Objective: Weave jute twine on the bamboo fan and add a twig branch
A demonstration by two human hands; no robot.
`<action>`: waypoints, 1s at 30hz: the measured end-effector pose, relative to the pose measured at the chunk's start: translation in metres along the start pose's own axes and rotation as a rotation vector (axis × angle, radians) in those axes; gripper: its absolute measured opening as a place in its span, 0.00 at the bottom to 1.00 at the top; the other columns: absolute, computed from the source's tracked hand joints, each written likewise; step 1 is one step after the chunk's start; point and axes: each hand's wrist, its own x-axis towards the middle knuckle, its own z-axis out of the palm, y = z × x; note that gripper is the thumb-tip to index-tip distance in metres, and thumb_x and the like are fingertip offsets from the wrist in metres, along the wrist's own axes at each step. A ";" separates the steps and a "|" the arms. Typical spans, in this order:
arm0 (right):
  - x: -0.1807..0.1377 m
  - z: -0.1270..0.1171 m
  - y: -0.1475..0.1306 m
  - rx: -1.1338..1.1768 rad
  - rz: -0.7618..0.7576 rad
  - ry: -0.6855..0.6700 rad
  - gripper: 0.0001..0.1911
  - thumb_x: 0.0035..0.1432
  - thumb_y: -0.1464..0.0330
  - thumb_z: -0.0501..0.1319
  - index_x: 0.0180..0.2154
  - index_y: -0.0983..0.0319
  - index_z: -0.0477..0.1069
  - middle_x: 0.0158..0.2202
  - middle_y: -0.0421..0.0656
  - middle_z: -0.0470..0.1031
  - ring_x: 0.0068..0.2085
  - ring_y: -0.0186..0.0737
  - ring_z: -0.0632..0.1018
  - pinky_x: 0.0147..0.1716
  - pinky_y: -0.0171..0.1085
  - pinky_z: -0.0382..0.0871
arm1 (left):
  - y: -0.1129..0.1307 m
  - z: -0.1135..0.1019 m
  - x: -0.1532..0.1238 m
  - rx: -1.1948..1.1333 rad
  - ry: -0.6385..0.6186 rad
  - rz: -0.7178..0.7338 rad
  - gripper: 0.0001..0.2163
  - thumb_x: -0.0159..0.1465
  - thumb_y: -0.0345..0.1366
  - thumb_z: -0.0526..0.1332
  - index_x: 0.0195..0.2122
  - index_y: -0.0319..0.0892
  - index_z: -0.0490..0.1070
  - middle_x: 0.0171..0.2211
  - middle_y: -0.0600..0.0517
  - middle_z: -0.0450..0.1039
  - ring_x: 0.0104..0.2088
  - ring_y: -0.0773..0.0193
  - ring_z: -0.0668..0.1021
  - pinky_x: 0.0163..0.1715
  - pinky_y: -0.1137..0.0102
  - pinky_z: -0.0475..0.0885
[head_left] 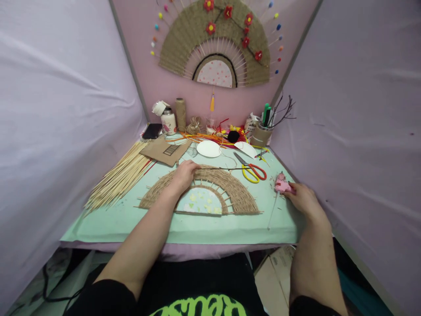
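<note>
A woven twine fan (241,193) lies on the table, with a half-round patch of pale blue floral paper (200,202) at its base. Over its upper edge is my left hand (184,175), fingers closed around one end of a thin dark twig (226,168). The twig's other end reaches right toward scissors (251,170) with red and yellow handles. At the right side of the table my right hand (304,199) grips the handle of a pink glue gun (282,183), which has a glue stick or thin cord trailing below it.
Pale reed sticks (118,177) and folded cardboard (166,150) lie at left. White ovals (208,148), a phone (152,131), a twine roll (180,115) and a holder (261,135) with pens and twigs line the back. A finished fan (177,48) hangs on the pink wall.
</note>
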 end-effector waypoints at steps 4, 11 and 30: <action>-0.012 -0.004 -0.007 0.107 0.030 0.180 0.23 0.57 0.63 0.54 0.51 0.69 0.70 0.48 0.58 0.73 0.47 0.55 0.73 0.45 0.45 0.63 | 0.009 -0.003 -0.001 -0.033 0.010 -0.020 0.14 0.62 0.28 0.52 0.38 0.41 0.78 0.35 0.46 0.74 0.41 0.58 0.73 0.45 0.63 0.67; -0.008 -0.025 -0.052 0.320 -0.107 0.307 0.20 0.59 0.61 0.53 0.46 0.65 0.72 0.45 0.53 0.75 0.47 0.49 0.72 0.47 0.43 0.62 | 0.048 -0.023 -0.007 -0.391 -0.050 -0.218 0.11 0.59 0.29 0.56 0.38 0.40 0.77 0.40 0.48 0.77 0.41 0.61 0.75 0.45 0.66 0.68; 0.022 -0.031 -0.092 0.158 -0.062 -0.074 0.12 0.50 0.67 0.57 0.37 0.65 0.69 0.35 0.50 0.76 0.35 0.44 0.74 0.30 0.35 0.60 | 0.069 -0.037 -0.036 -1.263 -0.397 -0.749 0.15 0.49 0.36 0.70 0.37 0.40 0.74 0.27 0.56 0.68 0.24 0.75 0.69 0.25 0.77 0.65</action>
